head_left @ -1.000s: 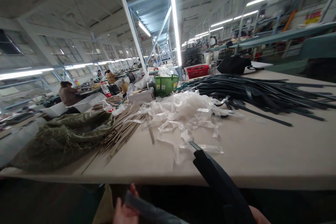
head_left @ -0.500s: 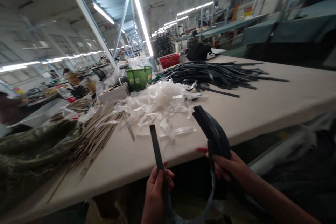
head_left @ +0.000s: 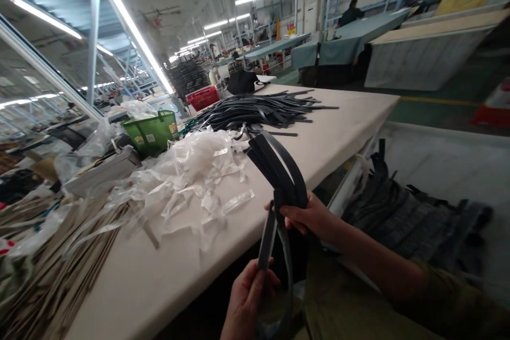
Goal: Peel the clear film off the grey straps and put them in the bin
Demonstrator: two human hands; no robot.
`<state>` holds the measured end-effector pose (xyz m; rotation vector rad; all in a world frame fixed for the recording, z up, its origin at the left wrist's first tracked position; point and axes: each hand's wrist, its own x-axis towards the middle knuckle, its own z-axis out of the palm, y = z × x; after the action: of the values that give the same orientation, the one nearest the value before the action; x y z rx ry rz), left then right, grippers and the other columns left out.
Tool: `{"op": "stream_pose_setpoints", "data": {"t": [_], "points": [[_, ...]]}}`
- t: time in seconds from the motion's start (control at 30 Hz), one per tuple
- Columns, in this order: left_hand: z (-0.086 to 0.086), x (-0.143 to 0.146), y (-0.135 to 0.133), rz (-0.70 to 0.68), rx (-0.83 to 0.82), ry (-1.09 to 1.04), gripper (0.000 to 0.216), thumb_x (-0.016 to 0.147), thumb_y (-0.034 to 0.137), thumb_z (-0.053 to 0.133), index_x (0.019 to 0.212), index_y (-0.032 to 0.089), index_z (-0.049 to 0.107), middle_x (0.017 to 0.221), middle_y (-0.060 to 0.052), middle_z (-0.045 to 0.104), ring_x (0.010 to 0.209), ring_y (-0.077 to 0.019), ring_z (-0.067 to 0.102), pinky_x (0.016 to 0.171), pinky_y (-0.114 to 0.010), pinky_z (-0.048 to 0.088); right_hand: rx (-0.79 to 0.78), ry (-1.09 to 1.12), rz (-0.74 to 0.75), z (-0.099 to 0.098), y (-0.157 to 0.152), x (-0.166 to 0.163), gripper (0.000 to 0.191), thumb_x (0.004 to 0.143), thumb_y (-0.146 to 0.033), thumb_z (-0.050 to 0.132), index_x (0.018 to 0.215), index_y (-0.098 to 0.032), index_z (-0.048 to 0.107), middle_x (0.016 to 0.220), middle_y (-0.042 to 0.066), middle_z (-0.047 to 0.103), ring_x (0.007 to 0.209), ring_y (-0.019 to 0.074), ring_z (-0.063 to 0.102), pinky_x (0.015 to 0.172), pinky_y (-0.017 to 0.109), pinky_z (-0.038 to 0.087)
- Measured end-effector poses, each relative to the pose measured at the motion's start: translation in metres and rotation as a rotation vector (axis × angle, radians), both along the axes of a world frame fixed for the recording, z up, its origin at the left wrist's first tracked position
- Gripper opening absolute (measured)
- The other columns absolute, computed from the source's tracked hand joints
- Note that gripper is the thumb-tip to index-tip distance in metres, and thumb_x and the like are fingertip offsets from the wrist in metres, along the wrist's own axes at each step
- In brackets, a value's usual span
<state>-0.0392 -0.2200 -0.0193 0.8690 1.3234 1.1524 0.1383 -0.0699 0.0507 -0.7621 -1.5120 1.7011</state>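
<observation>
In the head view, the left hand [head_left: 249, 289]'s fingers pinched one dark strip [head_left: 266, 239], while the right hand [head_left: 306, 216]'s fingers wrapped round a bundle of dark strips [head_left: 274, 164] near the worktop [head_left: 167, 281]'s edge. That single strip was not yet gathered evenly with the bundle. A loose heap of strips [head_left: 255, 109] remained beyond the film scraps [head_left: 199, 154]; others lay in the pale bin [head_left: 446, 154]. Which were finished, I couldn't tell.

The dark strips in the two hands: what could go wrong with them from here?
In the bundle held by the right hand, an outer strip bows away from the others and might slip out. The single strip in the left hand reaches close to the bundle and could tangle with it.
</observation>
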Motion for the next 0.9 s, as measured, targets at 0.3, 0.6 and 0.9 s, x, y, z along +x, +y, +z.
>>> {"op": "stream_pose_setpoints", "data": {"t": [0.3,0.6,0.9], "points": [[-0.019,-0.011,-0.014,-0.105,-0.008,0.288,0.050,0.086,0.064,0.054,0.096,0.019,0.073,0.086,-0.007,0.072,0.083,-0.0223,0.064,0.078,-0.031,0.048,-0.010,0.059,-0.188,0.005,0.007,0.010,0.038,0.069,-0.050,0.077,0.076,-0.012,0.076,0.054,0.001,0.062,0.034,0.0040,0.036,0.034,0.020,0.021],[0.036,0.012,0.038,-0.183,0.229,0.171,0.045,0.084,0.053,0.063,0.112,0.018,0.068,0.103,-0.006,0.072,0.096,-0.0245,0.062,0.088,-0.032,0.047,0.035,0.017,-0.136,0.005,-0.014,-0.005,0.041,0.073,-0.050,0.076,0.090,-0.013,0.079,0.052,-0.004,0.053,0.035,0.0035,0.036,0.034,0.019,0.023],[0.011,0.048,0.051,-0.200,0.200,0.257,0.030,0.089,0.044,0.060,0.081,0.017,0.069,0.074,0.000,0.061,0.070,-0.0142,0.050,0.067,-0.024,0.040,0.001,-0.015,-0.219,0.011,-0.008,0.028,0.037,0.071,-0.048,0.077,0.077,-0.012,0.077,0.049,-0.003,0.054,0.034,0.0033,0.034,0.034,0.020,0.020]]}}
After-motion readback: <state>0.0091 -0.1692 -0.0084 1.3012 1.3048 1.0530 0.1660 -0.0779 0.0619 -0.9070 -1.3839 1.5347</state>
